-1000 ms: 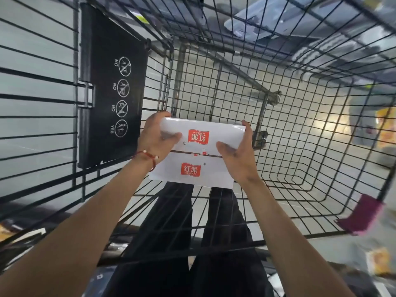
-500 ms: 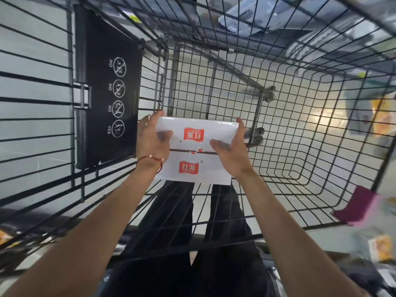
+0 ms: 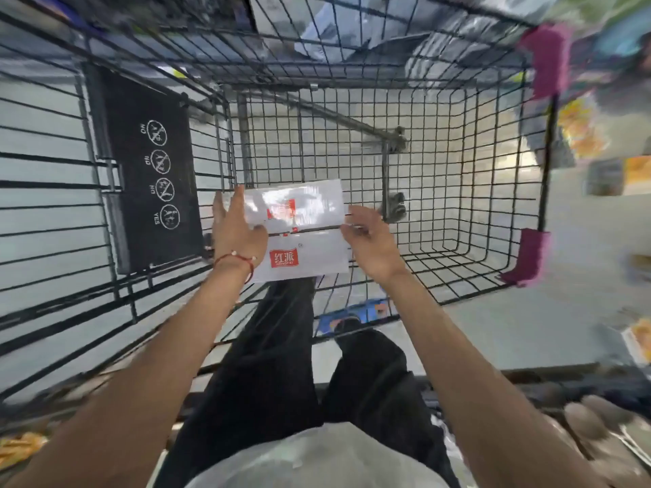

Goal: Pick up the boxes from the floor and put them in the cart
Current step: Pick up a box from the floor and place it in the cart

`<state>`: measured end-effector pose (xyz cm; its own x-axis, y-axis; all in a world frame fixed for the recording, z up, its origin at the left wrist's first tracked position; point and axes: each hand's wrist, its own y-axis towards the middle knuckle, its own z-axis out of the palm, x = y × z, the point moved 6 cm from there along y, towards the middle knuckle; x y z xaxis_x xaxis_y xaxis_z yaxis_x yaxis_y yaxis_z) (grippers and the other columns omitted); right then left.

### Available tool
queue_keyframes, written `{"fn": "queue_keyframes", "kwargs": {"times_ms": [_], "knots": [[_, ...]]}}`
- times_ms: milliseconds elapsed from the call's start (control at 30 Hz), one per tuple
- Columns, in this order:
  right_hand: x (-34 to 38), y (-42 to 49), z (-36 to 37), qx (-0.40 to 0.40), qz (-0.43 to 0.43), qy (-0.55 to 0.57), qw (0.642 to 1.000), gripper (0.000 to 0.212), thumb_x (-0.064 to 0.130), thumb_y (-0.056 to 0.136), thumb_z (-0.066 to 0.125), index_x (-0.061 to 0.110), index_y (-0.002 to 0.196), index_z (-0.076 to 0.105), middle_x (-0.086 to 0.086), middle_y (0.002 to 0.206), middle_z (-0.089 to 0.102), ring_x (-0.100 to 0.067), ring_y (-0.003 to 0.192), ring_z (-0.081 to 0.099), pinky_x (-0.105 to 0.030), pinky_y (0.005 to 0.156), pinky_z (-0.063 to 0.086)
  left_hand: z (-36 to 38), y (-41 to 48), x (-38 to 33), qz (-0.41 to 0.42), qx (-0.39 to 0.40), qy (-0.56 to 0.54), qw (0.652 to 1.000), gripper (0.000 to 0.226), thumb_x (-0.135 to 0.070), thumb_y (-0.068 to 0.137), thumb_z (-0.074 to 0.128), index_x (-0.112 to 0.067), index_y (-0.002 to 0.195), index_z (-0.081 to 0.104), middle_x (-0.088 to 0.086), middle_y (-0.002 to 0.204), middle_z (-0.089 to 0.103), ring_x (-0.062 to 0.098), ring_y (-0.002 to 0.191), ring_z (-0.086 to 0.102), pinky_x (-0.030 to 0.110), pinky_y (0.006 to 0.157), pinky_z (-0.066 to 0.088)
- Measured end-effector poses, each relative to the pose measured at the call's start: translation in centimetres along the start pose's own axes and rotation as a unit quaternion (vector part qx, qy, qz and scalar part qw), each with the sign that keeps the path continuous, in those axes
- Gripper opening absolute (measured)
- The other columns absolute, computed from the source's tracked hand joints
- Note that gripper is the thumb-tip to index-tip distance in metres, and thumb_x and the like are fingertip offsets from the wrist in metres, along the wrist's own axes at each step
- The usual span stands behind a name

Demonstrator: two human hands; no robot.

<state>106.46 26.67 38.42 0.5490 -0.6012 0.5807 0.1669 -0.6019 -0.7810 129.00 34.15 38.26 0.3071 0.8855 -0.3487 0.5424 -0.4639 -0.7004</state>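
Note:
A white box (image 3: 303,251) with red logos lies low inside the black wire cart (image 3: 458,170), near its rear left corner. My left hand (image 3: 236,230) lies against the box's left end with straight fingers and the thumb on the top face. My right hand (image 3: 370,241) is at the box's right end with loosely curled fingers that barely touch the edge. More boxes with orange print lie on the floor to the right of the cart (image 3: 637,341), blurred.
A black flap with warning signs (image 3: 151,177) hangs on the cart's left wall. Magenta bumpers (image 3: 528,257) mark the right corners. A blue box (image 3: 355,313) lies on the floor under the cart by my legs. An orange packet (image 3: 21,449) lies at the bottom left.
The box has gone down to the cart's bottom. Both hands have loosened from gripping its ends, and my head has swung so more of the cart's right side shows.

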Motion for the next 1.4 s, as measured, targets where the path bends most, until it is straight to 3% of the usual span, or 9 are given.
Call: {"fn": "queue_keyframes", "kwargs": {"times_ms": [67,133,333,400,500,633,767,1100,1400], "knots": [[0.0,-1.9,-1.6,-0.023,-0.014,0.036,0.999,0.023,0.008,0.102,0.060,0.027,0.115,0.065,0.019,0.097,0.068,0.004,0.079,0.063,-0.007,0.067,0.048,0.1,-1.9,-1.1,0.024,-0.008,-0.008,1.000,0.074,-0.004,0.093,0.057,-0.025,0.157,0.026,0.008,0.167,0.008,0.029,0.153,0.017,0.037,0.123,0.021],[-0.1,-4.2,-3.2,-0.040,-0.030,0.057,0.997,0.029,0.008,0.102,0.059,0.018,0.130,0.063,0.010,0.103,0.066,0.002,0.078,0.062,-0.005,0.064,0.045,0.5,-4.1,-2.4,0.058,-0.002,-0.024,0.998,0.069,-0.005,0.094,0.056,-0.020,0.156,0.030,0.010,0.164,0.020,0.025,0.151,0.019,0.033,0.122,0.017],[-0.7,-12.2,-9.4,-0.132,-0.128,0.132,0.974,0.028,-0.001,0.101,0.061,0.000,0.129,0.065,-0.008,0.110,0.068,-0.011,0.101,0.061,-0.017,0.092,0.048,2.6,-13.1,-6.5,0.138,0.037,-0.106,0.984,0.052,-0.006,0.096,0.056,-0.015,0.146,0.045,0.006,0.153,0.039,0.024,0.143,0.037,0.043,0.119,0.032],[-1.7,-15.0,-11.6,-0.158,-0.148,0.172,0.961,0.027,-0.002,0.101,0.061,0.001,0.127,0.065,-0.006,0.107,0.070,-0.013,0.101,0.063,-0.027,0.097,0.051,3.1,-16.3,-8.0,0.164,0.037,-0.135,0.976,0.049,-0.006,0.096,0.056,-0.016,0.144,0.047,0.002,0.150,0.042,0.018,0.134,0.045,0.029,0.114,0.037],[-3.7,-19.4,-15.2,-0.192,-0.170,0.221,0.941,0.025,0.000,0.100,0.061,0.011,0.122,0.067,-0.006,0.109,0.074,-0.019,0.106,0.069,-0.034,0.101,0.053,3.9,-21.3,-10.5,0.217,0.017,-0.144,0.965,0.041,-0.005,0.095,0.057,-0.016,0.134,0.055,-0.005,0.129,0.054,-0.015,0.098,0.055,-0.003,0.084,0.038],[-7.2,-24.7,-20.0,-0.240,-0.189,0.276,0.911,0.029,-0.006,0.099,0.058,0.017,0.114,0.067,-0.012,0.109,0.071,-0.022,0.101,0.065,-0.042,0.100,0.050,6.8,-28.1,-14.1,0.277,0.051,-0.139,0.949,0.031,-0.006,0.096,0.059,-0.019,0.124,0.062,-0.007,0.122,0.065,0.004,0.109,0.062,0.034,0.103,0.049],[-11.3,-28.9,-24.5,-0.275,-0.181,0.326,0.886,0.029,-0.011,0.098,0.055,0.002,0.122,0.064,-0.017,0.111,0.069,-0.024,0.103,0.062,-0.039,0.098,0.048,11.5,-34.1,-17.7,0.327,0.101,-0.112,0.933,0.032,-0.003,0.094,0.060,-0.012,0.125,0.063,0.002,0.121,0.068,0.024,0.118,0.063,0.048,0.105,0.048],[-20.0,-34.6,-34.3,-0.391,-0.149,0.401,0.815,0.031,-0.001,0.097,0.059,0.017,0.120,0.068,0.001,0.107,0.075,-0.018,0.105,0.068,-0.032,0.096,0.052,24.4,-45.0,-27.0,0.421,0.252,-0.038,0.871,0.030,0.002,0.093,0.062,-0.009,0.121,0.063,0.007,0.120,0.068,0.013,0.107,0.064,0.026,0.089,0.049],[-22.4,-33.5,-46.4,-0.460,-0.113,0.447,0.758,0.031,0.002,0.098,0.060,0.025,0.117,0.069,0.006,0.107,0.075,-0.012,0.102,0.069,-0.024,0.092,0.053,34.8,-47.5,-39.3,0.437,0.338,0.011,0.833,0.032,0.006,0.092,0.060,-0.009,0.120,0.063,0.009,0.117,0.070,0.014,0.105,0.064,0.025,0.084,0.045]]}}
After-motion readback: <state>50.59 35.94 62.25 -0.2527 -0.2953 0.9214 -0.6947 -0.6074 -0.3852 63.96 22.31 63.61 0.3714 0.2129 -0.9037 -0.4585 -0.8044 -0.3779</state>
